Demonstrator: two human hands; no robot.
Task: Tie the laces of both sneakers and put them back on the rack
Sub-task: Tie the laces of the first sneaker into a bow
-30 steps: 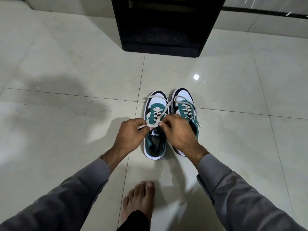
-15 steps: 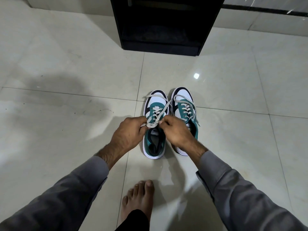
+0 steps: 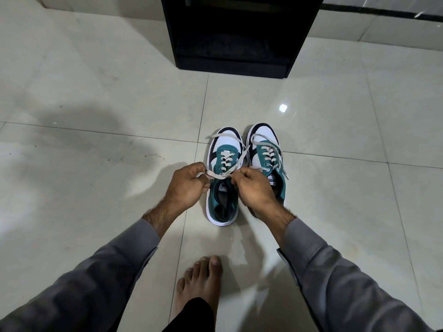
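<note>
— Toes of a bare foot (image 3: pixel 199 279) sit nearest, on the tiled floor (image 3: pixel 96 188). And the hands?

— Left hand (image 3: pixel 185 188) pinches one lace end (image 3: pixel 213 174); right hand (image 3: pixel 254 188) pinches the other, both over the left sneaker (image 3: pixel 224 164), lace drawn taut between them.

— The pair?

— Right sneaker (image 3: pixel 266 149) stands touching it, laces loose. Farther off, well apart, is the black rack (image 3: pixel 237 44).

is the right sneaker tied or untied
Untied: the right sneaker shows no bow, and its lace ends trail loose over its side.
</note>
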